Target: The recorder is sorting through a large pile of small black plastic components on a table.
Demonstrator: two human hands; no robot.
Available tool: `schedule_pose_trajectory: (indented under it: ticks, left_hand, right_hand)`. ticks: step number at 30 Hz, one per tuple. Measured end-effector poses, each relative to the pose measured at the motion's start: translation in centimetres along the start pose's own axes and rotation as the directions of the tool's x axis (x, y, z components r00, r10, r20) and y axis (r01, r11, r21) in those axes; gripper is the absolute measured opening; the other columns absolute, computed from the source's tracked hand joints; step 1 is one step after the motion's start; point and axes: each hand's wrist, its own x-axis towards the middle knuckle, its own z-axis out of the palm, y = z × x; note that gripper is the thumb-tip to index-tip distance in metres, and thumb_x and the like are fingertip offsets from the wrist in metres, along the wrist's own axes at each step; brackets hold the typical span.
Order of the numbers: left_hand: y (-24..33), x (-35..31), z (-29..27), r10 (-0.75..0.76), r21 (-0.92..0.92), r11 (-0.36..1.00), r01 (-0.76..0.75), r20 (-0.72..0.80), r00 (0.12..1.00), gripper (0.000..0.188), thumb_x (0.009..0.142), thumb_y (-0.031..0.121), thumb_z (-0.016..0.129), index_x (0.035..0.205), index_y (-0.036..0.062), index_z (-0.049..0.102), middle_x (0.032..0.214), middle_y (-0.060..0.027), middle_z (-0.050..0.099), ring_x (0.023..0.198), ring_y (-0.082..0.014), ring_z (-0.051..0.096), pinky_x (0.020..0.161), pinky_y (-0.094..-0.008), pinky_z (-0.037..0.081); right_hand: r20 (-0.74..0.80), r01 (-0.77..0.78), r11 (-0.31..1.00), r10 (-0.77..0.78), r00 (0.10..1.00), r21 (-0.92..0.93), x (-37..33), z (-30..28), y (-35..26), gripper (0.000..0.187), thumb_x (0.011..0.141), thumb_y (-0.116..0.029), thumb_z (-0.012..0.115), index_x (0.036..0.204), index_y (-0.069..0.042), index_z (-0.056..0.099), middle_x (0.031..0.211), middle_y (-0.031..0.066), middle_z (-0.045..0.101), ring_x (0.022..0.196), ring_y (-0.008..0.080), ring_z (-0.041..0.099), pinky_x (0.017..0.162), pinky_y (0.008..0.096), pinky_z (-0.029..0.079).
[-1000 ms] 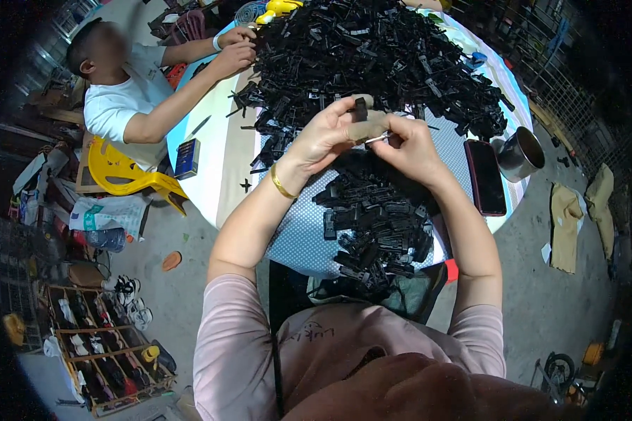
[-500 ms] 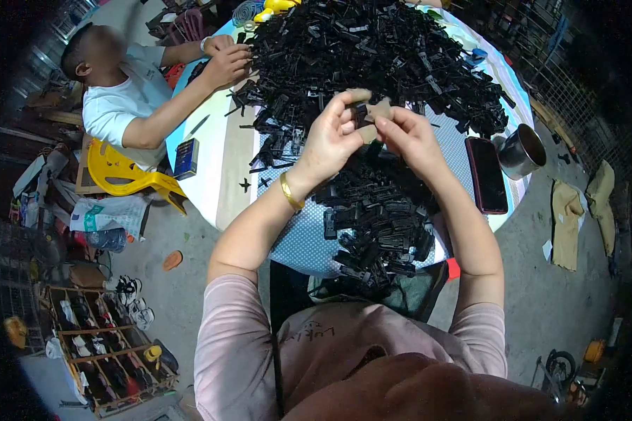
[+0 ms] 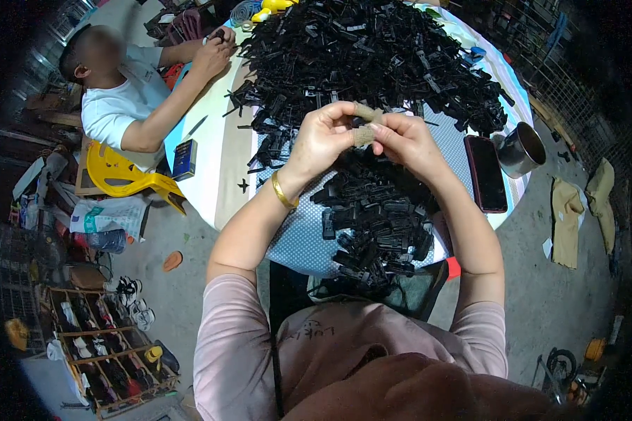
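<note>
My left hand (image 3: 321,144) is raised over the near part of the black heap. Tan fabric covers (image 3: 363,135) wrap the tips of its thumb and index finger, which come together against the right fingertips. A gold bangle (image 3: 281,191) circles the left wrist. My right hand (image 3: 411,144) meets it from the right, thumb and index finger pinched at the tan fabric. Whatever lies between the fingertips is too small and hidden to name. Beneath both hands lies a smaller pile of black plastic parts (image 3: 383,210) on a blue-white patterned cloth (image 3: 295,242).
A large heap of black plastic parts (image 3: 372,49) spreads over the round table. At right are a phone (image 3: 486,175) and a metal cup (image 3: 521,151). A knife (image 3: 196,126) and a small dark-blue box (image 3: 185,160) lie at left, near a seated person (image 3: 130,105) handling parts.
My hands have drawn closer together, and the tan piece showing between them is now mostly covered by fingers. The other person's hands have shifted slightly back toward the left.
</note>
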Motion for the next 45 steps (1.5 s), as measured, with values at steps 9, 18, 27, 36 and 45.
schedule_pose_trajectory:
  ticks: [9,18,27,36,45]
  left_hand:
    - [-1.9,0.1,1.2,0.286,0.375,0.899,-0.227,-0.109,0.952,0.022,0.073,0.002,0.063,0.095,0.0004,0.059,0.086,-0.0071,0.063,0.074,-0.0080,0.058,0.064,-0.0213,0.048]
    - [-1.3,-0.7,1.9,0.381,0.866,0.457,-0.202,0.015,0.925,0.049,0.070,0.006,0.062,0.116,0.0051,0.045,0.106,-0.0178,0.055,0.093,-0.0252,0.058,0.077,-0.0310,0.048]
    - [2.3,0.1,-2.4,-0.133,-0.146,0.967,0.207,0.401,0.906,0.062,0.069,-0.001,0.063,0.123,-0.0008,0.034,0.107,-0.0135,0.054,0.093,-0.0185,0.057,0.079,-0.0297,0.048]
    - [-1.5,0.4,-1.2,-0.296,-0.401,0.806,0.435,0.365,0.883,0.022,0.076,0.005,0.061,0.093,0.0017,0.048,0.090,-0.0145,0.059,0.083,-0.0238,0.061,0.073,-0.0328,0.052]
    - [-0.4,0.3,-0.5,-0.192,-0.135,0.972,0.191,0.002,0.981,0.025,0.072,-0.001,0.064,0.093,-0.0009,0.049,0.082,-0.0073,0.058,0.071,-0.0110,0.058,0.064,-0.0221,0.050]
  right_hand:
    - [0.068,-0.210,0.920,0.199,0.978,0.331,0.4,-0.3,1.7,0.020,0.086,-0.018,0.050,0.074,-0.005,0.058,0.060,-0.0027,0.052,0.046,0.0024,0.040,0.040,0.0172,0.029]
    - [-0.112,0.259,0.838,-0.352,0.929,-0.481,0.4,0.3,0.9,0.020,0.069,-0.013,0.069,0.083,-0.001,0.061,0.076,0.0006,0.057,0.064,0.0063,0.048,0.053,0.0207,0.038]
    - [-0.063,0.137,0.990,-0.135,0.989,0.019,0.4,-2.8,0.2,0.021,0.073,-0.015,0.066,0.085,0.002,0.061,0.073,-0.0016,0.056,0.066,0.0043,0.048,0.058,0.0193,0.040]
    - [0.146,0.247,0.969,-0.247,0.958,0.020,0.7,-2.5,0.6,0.021,0.076,-0.013,0.062,0.090,0.002,0.060,0.084,0.0026,0.056,0.074,0.0097,0.052,0.066,0.0223,0.042]
    - [-0.181,0.188,0.965,-0.220,0.958,-0.181,0.6,-1.1,1.6,0.021,0.085,-0.019,0.053,0.093,0.000,0.058,0.071,-0.0024,0.052,0.062,0.0039,0.043,0.055,0.0189,0.035]
